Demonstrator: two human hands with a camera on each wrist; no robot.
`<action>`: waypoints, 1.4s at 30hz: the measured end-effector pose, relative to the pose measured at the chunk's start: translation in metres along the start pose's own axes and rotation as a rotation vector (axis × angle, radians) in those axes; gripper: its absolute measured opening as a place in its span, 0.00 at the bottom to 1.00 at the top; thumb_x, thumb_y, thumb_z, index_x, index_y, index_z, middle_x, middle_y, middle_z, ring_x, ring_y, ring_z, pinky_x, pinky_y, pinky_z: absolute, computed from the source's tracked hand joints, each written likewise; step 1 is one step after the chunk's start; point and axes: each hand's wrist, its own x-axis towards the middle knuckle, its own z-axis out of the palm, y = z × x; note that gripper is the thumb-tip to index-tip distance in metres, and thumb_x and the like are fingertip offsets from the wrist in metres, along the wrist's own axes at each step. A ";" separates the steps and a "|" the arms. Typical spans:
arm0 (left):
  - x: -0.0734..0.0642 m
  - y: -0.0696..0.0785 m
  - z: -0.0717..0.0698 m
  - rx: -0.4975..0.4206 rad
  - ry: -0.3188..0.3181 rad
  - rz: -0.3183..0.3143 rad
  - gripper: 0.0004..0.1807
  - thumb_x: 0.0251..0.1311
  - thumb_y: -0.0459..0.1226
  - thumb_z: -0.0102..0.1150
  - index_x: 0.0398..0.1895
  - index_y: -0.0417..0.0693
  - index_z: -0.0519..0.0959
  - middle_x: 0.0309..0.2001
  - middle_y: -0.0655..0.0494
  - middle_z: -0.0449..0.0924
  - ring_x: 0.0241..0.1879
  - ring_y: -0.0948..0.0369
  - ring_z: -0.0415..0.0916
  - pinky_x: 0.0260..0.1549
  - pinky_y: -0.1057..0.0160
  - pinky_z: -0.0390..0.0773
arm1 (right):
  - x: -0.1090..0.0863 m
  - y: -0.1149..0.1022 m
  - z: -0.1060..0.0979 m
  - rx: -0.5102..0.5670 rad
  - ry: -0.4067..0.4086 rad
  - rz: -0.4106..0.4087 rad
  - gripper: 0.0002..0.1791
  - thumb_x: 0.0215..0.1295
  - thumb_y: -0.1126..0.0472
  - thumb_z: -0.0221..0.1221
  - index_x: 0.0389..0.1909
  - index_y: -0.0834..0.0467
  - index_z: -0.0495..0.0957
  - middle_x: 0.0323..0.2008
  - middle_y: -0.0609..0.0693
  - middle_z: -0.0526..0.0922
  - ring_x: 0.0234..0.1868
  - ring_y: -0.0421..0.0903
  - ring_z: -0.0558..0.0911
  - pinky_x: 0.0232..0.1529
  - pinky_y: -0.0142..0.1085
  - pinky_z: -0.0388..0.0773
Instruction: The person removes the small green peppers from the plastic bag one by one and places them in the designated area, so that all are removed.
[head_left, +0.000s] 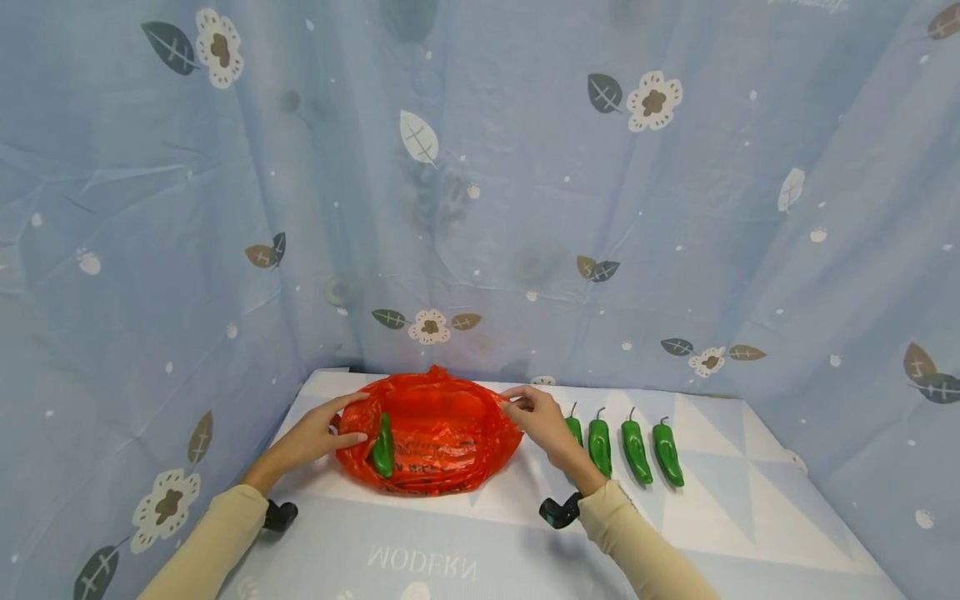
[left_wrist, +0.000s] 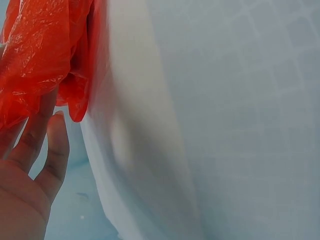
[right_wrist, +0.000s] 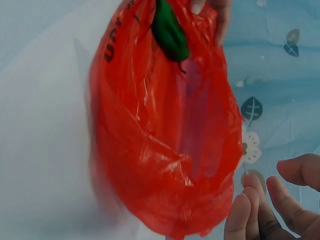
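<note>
A red plastic bag (head_left: 442, 462) with dark printing lies on the table, its mouth spread wide. One green chili pepper (head_left: 383, 450) lies at the left side of that mouth, against the red plastic. My left hand (head_left: 318, 432) holds the bag's left rim, thumb over the inner side and fingers outside; the bag partly covers the fingers in the left wrist view. At the bag's right end is my right hand (head_left: 542, 418). Its thumb and fingers are spread apart with nothing between them, beside the bag (right_wrist: 165, 185) in the right wrist view.
Several green peppers (head_left: 634, 450) stand in a row right of the bag, stems pointing away; my right forearm partly covers the nearest. The table (head_left: 750, 500) has a pale patterned cover with printed letters. Blue floral curtains (head_left: 510, 208) hang behind and at both sides.
</note>
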 end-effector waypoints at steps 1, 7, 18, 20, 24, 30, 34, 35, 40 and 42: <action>0.000 0.000 0.000 -0.002 0.000 -0.002 0.41 0.63 0.46 0.72 0.76 0.44 0.66 0.66 0.39 0.72 0.48 0.52 0.74 0.45 0.55 0.78 | 0.000 -0.001 0.003 0.002 -0.007 0.002 0.15 0.72 0.60 0.61 0.55 0.61 0.82 0.42 0.57 0.85 0.43 0.56 0.83 0.46 0.49 0.83; -0.002 -0.001 0.002 -0.014 -0.001 -0.003 0.42 0.62 0.46 0.72 0.76 0.44 0.66 0.65 0.40 0.73 0.46 0.53 0.73 0.43 0.55 0.77 | 0.002 0.000 0.020 0.005 -0.044 -0.005 0.13 0.72 0.58 0.62 0.54 0.59 0.82 0.41 0.51 0.84 0.47 0.62 0.82 0.46 0.46 0.83; -0.002 -0.006 0.001 -0.012 0.014 0.034 0.41 0.63 0.48 0.72 0.76 0.46 0.67 0.65 0.42 0.74 0.44 0.55 0.73 0.41 0.57 0.76 | 0.009 -0.002 0.051 0.058 -0.108 -0.032 0.12 0.71 0.58 0.65 0.51 0.57 0.83 0.40 0.51 0.85 0.49 0.68 0.81 0.50 0.57 0.81; -0.002 -0.006 0.002 -0.011 0.019 0.035 0.41 0.63 0.48 0.72 0.75 0.46 0.67 0.66 0.41 0.73 0.46 0.54 0.74 0.45 0.54 0.77 | 0.010 -0.004 0.056 0.057 -0.113 -0.033 0.12 0.70 0.57 0.65 0.50 0.56 0.83 0.39 0.51 0.84 0.48 0.68 0.82 0.49 0.58 0.81; -0.002 -0.006 0.003 -0.017 0.024 0.028 0.41 0.63 0.47 0.72 0.76 0.45 0.67 0.70 0.38 0.70 0.56 0.47 0.74 0.56 0.44 0.76 | 0.013 -0.006 0.066 0.045 -0.123 -0.030 0.12 0.70 0.57 0.66 0.50 0.56 0.83 0.38 0.52 0.84 0.47 0.67 0.82 0.48 0.56 0.82; -0.002 -0.005 0.003 -0.006 0.032 0.026 0.40 0.63 0.47 0.71 0.76 0.45 0.67 0.70 0.39 0.70 0.54 0.50 0.74 0.54 0.48 0.77 | 0.016 -0.007 0.081 0.012 -0.147 -0.027 0.17 0.71 0.55 0.65 0.55 0.60 0.82 0.39 0.57 0.84 0.42 0.67 0.83 0.48 0.56 0.82; -0.003 -0.004 0.002 -0.007 0.029 0.041 0.40 0.64 0.47 0.71 0.75 0.44 0.67 0.69 0.39 0.71 0.53 0.50 0.74 0.53 0.48 0.76 | 0.017 -0.007 0.092 0.018 -0.168 -0.029 0.18 0.70 0.55 0.65 0.55 0.61 0.81 0.40 0.54 0.85 0.42 0.66 0.83 0.47 0.57 0.81; -0.003 -0.004 0.001 -0.009 0.028 0.045 0.40 0.64 0.47 0.71 0.75 0.44 0.67 0.69 0.38 0.71 0.54 0.50 0.74 0.54 0.47 0.76 | 0.018 -0.008 0.095 0.021 -0.173 -0.029 0.19 0.70 0.55 0.66 0.55 0.62 0.81 0.39 0.53 0.85 0.42 0.66 0.83 0.47 0.56 0.82; -0.004 -0.005 0.001 -0.013 0.019 0.045 0.41 0.64 0.48 0.71 0.75 0.44 0.67 0.69 0.38 0.71 0.54 0.49 0.74 0.53 0.47 0.76 | 0.019 -0.010 0.113 0.015 -0.175 -0.011 0.19 0.69 0.55 0.67 0.55 0.62 0.81 0.36 0.48 0.83 0.40 0.63 0.84 0.45 0.52 0.84; -0.006 -0.007 -0.001 -0.007 0.020 0.032 0.41 0.64 0.48 0.71 0.76 0.44 0.66 0.68 0.39 0.71 0.50 0.52 0.74 0.49 0.52 0.77 | 0.022 -0.011 0.122 0.009 -0.178 -0.009 0.18 0.69 0.55 0.67 0.54 0.61 0.81 0.35 0.47 0.83 0.40 0.61 0.84 0.44 0.49 0.84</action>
